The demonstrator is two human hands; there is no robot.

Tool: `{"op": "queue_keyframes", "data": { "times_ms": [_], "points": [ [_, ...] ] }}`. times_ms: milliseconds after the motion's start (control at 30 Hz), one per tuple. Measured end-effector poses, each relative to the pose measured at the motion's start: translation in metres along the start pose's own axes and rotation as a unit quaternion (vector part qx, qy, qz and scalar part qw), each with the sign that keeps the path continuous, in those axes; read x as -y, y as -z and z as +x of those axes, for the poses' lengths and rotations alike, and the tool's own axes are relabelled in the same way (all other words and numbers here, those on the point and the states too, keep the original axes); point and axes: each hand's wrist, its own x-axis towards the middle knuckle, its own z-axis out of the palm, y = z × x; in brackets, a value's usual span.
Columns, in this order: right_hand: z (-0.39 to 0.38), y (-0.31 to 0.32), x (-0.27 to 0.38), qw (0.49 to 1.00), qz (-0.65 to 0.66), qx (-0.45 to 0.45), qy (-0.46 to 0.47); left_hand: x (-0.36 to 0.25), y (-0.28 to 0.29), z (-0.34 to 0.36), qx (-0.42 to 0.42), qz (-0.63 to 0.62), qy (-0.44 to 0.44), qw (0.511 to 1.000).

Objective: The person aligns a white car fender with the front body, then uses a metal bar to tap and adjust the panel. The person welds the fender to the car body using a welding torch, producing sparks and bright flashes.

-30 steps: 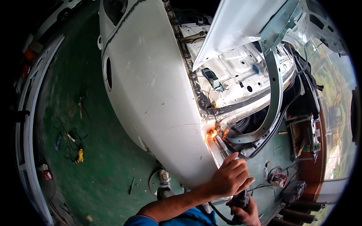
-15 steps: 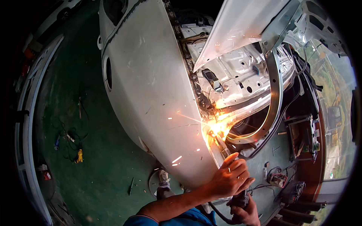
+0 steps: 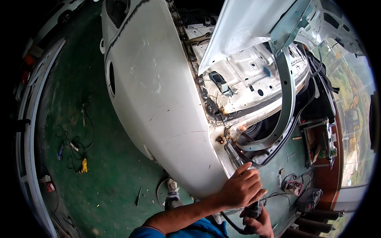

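Note:
A metal-nosed MIG welding torch (image 3: 233, 154) points up at the corner of a white car body's trunk opening. My left hand (image 3: 240, 188) is closed around its front part, with the index finger stretched along it. Lower down, my right hand (image 3: 260, 223) grips the dark handle, where a black cable (image 3: 233, 224) trails off. Just off the nozzle tip lies a rusty-brown weld spot (image 3: 220, 139) with a small glow. Beside it, the white rear fender (image 3: 158, 91) shows scratches and marks. The curved trunk-lid hinge arm (image 3: 288, 87) rises right of the torch.
Overhead the raised white trunk lid (image 3: 246, 27) juts in. A dark clamp-like object (image 3: 220, 83) lies on the panel inside the car. Cables with a yellow connector (image 3: 83, 165) lie on the green floor at left. A cart (image 3: 317, 142) and a cable-draped box (image 3: 309, 200) stand at right.
The bright arc and flying sparks are gone, leaving the metal corner visible with a faint glow. Both hands keep their hold on the torch, nearly unmoved.

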Motion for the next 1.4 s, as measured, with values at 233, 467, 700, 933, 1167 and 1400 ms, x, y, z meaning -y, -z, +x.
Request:
{"op": "queue_keyframes", "data": {
  "times_ms": [233, 467, 700, 933, 1167, 1400],
  "points": [
    [0.001, 0.006, -0.007, 1.0, -0.006, 0.02, 0.002, -0.001, 0.0, 0.0, -0.001, 0.0, 0.002, 1.0],
    [0.002, 0.002, -0.002, 1.0, 0.007, 0.011, -0.003, 0.0, -0.001, 0.001, -0.007, 0.008, 0.003, 1.0],
    [0.003, 0.002, 0.002, 1.0, -0.016, 0.019, 0.01, 0.001, -0.002, 0.001, -0.008, 0.011, 0.004, 1.0],
    [0.002, 0.0, 0.004, 1.0, -0.021, 0.002, 0.007, 0.001, -0.003, 0.002, -0.013, 0.005, 0.009, 1.0],
    [0.0, 0.004, -0.013, 1.0, 0.03, 0.003, -0.005, -0.001, 0.0, 0.003, -0.006, -0.002, 0.007, 1.0],
    [-0.001, 0.006, -0.009, 0.999, 0.027, 0.008, -0.017, -0.002, 0.0, 0.001, -0.005, -0.001, 0.01, 1.0]
  ]
}}
